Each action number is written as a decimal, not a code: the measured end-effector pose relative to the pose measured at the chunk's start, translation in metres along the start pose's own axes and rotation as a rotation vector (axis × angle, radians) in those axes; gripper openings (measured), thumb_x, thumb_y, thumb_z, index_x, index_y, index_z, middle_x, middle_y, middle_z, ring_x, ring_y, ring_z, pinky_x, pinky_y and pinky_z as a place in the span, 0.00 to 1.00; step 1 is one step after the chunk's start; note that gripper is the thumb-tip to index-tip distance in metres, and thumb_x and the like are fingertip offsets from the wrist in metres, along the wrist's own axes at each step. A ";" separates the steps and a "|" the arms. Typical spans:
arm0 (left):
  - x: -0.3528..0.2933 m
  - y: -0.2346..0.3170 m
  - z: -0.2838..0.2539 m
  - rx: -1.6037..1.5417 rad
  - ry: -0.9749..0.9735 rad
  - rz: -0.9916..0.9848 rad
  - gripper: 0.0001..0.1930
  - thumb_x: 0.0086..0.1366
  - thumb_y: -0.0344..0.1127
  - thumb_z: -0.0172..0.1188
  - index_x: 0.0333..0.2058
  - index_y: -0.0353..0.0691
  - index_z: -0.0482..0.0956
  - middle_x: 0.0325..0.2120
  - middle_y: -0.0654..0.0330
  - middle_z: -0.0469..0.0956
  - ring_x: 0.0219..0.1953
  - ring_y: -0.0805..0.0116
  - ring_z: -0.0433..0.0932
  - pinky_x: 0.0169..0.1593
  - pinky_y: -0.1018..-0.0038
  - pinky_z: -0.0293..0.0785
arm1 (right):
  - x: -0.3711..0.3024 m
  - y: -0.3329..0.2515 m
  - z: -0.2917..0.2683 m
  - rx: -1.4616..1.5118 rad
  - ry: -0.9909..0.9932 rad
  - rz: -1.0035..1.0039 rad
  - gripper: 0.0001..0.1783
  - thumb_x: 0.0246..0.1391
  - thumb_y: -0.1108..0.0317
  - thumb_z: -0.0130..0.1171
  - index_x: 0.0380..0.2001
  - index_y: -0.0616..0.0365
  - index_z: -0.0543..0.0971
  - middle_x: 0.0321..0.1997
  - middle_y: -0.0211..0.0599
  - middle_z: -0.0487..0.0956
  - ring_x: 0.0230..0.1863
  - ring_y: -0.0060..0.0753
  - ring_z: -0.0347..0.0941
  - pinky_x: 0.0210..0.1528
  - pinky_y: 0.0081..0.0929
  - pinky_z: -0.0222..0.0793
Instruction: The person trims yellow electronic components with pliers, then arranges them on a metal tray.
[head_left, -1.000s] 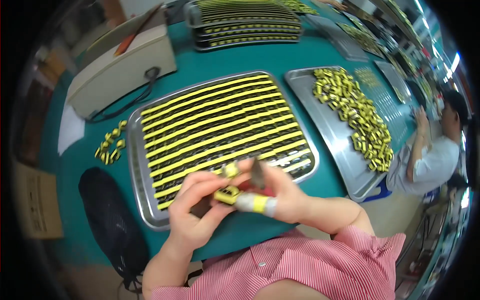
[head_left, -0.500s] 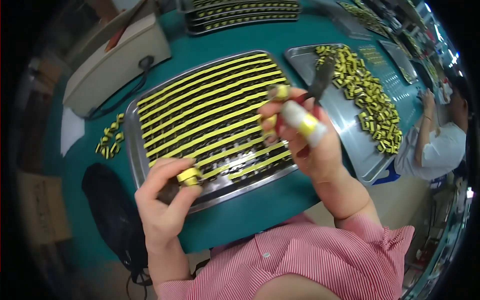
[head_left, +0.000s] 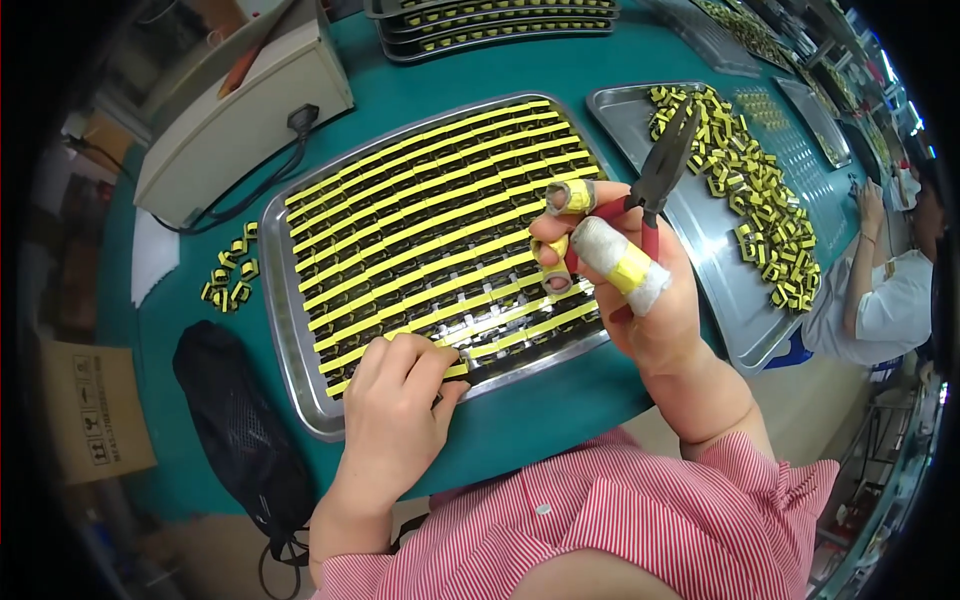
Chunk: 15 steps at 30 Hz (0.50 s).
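My left hand [head_left: 395, 400] rests over the front edge of a metal tray [head_left: 282, 300]. Its thumb and fingers are closed around a small yellow-and-black part [head_left: 458, 370], probably a taped coil component, low against the tray. Long rows of similar parts [head_left: 420, 215] fill most of that tray, with some bare metal showing between the front rows. Raised above the tray's right side, my right hand [head_left: 665, 300] grips pliers [head_left: 665, 170] with red handles and dark jaws pointing up and away. White and yellow wrapping covers several of its fingers.
Right of the rows, another metal tray [head_left: 705, 285] carries a heap of loose parts [head_left: 775, 225]. Several loose parts [head_left: 220, 290] lie at left, near a black pouch [head_left: 235, 410] and a beige box-shaped device [head_left: 250, 110]. Stacked trays [head_left: 500, 35] stand behind. A co-worker's arm [head_left: 868, 240] shows far right.
My left hand has moved right and down onto the tray's front with the small part. The right hand still holds the pliers, which now appear sharper. The whole view has shifted slightly.
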<state>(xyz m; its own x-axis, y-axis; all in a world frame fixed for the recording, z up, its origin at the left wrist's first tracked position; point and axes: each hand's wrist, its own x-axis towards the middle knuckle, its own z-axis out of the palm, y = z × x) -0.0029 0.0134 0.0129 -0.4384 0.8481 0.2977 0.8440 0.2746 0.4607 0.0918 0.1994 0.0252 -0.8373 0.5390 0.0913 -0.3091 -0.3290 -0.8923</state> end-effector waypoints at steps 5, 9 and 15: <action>0.000 0.004 0.000 -0.005 -0.093 -0.080 0.15 0.38 0.25 0.66 0.28 0.36 0.73 0.25 0.57 0.70 0.30 0.58 0.71 0.34 0.69 0.68 | -0.001 0.001 0.003 -0.034 0.023 -0.004 0.17 0.54 0.66 0.51 0.46 0.62 0.68 0.39 0.41 0.74 0.37 0.27 0.70 0.35 0.23 0.65; 0.000 0.003 0.007 0.010 -0.048 -0.048 0.14 0.39 0.25 0.66 0.28 0.36 0.73 0.25 0.56 0.70 0.31 0.57 0.70 0.34 0.68 0.68 | -0.002 0.000 0.006 -0.038 0.008 -0.012 0.17 0.54 0.66 0.51 0.45 0.62 0.68 0.39 0.42 0.74 0.37 0.27 0.70 0.35 0.23 0.65; 0.001 0.001 0.011 0.045 -0.024 -0.048 0.14 0.40 0.25 0.65 0.28 0.36 0.73 0.24 0.56 0.69 0.29 0.57 0.69 0.32 0.68 0.66 | -0.004 -0.002 0.007 -0.027 -0.009 -0.012 0.17 0.55 0.65 0.49 0.46 0.61 0.67 0.41 0.43 0.74 0.38 0.29 0.71 0.35 0.24 0.66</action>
<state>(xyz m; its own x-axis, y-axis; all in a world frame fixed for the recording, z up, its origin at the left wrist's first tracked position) 0.0014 0.0197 0.0044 -0.4714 0.8441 0.2556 0.8355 0.3347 0.4357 0.0925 0.1922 0.0296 -0.8378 0.5355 0.1062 -0.3070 -0.3014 -0.9027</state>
